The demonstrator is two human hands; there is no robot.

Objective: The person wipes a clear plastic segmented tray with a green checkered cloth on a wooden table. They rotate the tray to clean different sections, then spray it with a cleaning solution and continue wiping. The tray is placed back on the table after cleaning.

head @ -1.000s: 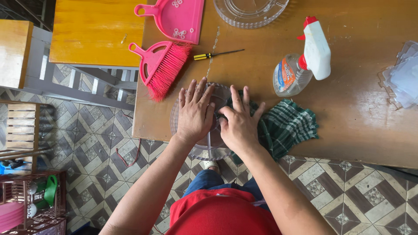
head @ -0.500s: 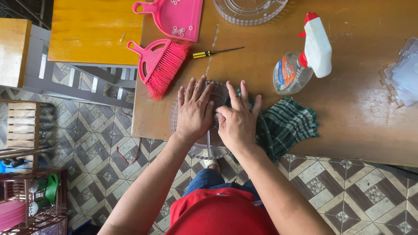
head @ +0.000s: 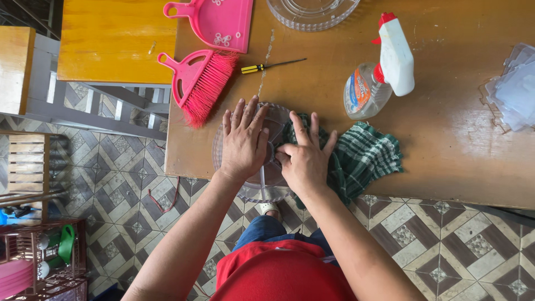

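flat, both hands on ribbed clear disc

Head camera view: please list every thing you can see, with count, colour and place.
clear round plastic piece: 1, transparent, table's near edge, under both hands
checked cloth: 1, green, right of the hands
spray bottle: 1, clear with white and red head, lying on the table
screwdriver: 1, yellow and black handle, above the hands
hand brush: 1, pink, table's left edge
dustpan: 1, pink, top
clear round dish: 1, transparent, top edge
table: 1, brown
left hand: flat on the clear piece
right hand: on the piece and cloth
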